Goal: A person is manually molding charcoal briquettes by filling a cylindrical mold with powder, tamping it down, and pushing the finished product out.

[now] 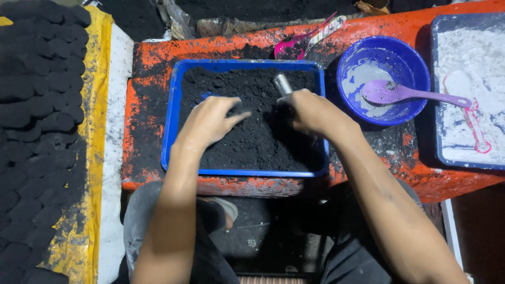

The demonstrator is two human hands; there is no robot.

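Black powder (252, 137) filling one blue tray (169, 126) mid-frame, left hand (208, 122) fingers spread loose on powder, right hand (310, 111) clenched around one metal tube (282, 83), one blue bowl (350, 63) upper right, one purple spoon (400, 93) inside, orange table (142, 131) beneath.

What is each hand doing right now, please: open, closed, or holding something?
Left hand: open, fingers spread, resting on the black powder in the blue tray.
Right hand: closed around a metal tube.
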